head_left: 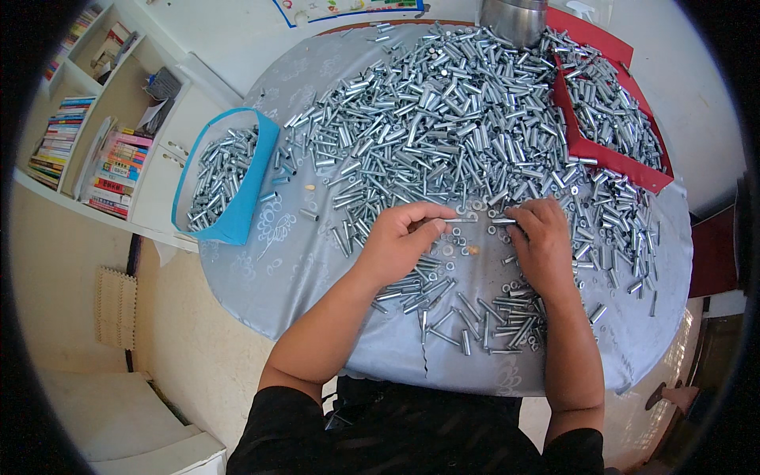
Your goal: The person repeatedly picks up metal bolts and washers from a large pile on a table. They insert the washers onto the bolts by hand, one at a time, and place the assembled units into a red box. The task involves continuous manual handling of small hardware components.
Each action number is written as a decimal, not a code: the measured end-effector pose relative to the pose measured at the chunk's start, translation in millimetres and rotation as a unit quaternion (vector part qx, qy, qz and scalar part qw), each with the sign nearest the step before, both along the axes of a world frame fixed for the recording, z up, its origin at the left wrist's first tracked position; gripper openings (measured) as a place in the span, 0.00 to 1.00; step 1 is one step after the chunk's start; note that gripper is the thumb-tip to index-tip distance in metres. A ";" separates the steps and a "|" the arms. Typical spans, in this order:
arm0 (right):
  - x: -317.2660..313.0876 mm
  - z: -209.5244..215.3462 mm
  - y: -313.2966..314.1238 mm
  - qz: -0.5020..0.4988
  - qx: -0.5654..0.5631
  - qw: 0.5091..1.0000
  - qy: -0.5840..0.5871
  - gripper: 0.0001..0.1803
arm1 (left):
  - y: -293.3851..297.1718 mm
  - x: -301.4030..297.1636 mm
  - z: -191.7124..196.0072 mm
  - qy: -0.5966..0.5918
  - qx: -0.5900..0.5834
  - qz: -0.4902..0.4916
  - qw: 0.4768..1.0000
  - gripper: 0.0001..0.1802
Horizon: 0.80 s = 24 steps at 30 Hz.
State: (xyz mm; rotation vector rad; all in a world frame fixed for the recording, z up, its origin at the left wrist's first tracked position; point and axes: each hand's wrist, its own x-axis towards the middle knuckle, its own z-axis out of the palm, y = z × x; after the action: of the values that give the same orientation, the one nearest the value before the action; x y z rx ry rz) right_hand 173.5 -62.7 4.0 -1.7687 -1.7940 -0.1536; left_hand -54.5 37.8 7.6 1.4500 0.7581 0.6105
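Over a silver tablecloth (293, 277), a person's left hand (400, 241) pinched a thin metal rod (463, 221) between thumb and fingertips (438, 211), pointing toward a short metal tube (502, 222) gripped in the right hand (545, 241), near a heap of metal parts (427, 119) between a blue box (255, 190) and a red box (625, 169).

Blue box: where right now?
In the head view, the blue box stands on the left side of the table, just left of the big pile of metal parts.
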 end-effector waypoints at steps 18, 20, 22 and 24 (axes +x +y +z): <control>-18.8 8.1 -7.4 0.079 0.013 0.974 0.213 0.14 | -8.7 5.0 -0.1 -0.007 -0.025 -0.025 0.999 0.14; -21.6 7.0 -8.3 0.067 0.001 0.968 0.241 0.13 | -12.1 6.5 -1.4 -0.017 -0.035 -0.034 0.999 0.15; -23.9 8.0 -11.2 0.048 -0.016 0.963 0.266 0.12 | -13.8 8.5 -3.3 -0.028 -0.045 -0.044 0.998 0.16; -26.7 11.0 -11.7 0.057 -0.020 0.964 0.260 0.11 | -13.3 7.5 -9.9 -0.031 0.012 -0.079 0.996 0.17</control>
State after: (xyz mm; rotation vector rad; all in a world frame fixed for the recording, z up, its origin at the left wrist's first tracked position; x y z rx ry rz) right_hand 146.7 -74.4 15.0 -1.5416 -1.5088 0.3659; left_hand -47.1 24.5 -2.3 1.4903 0.5836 0.5422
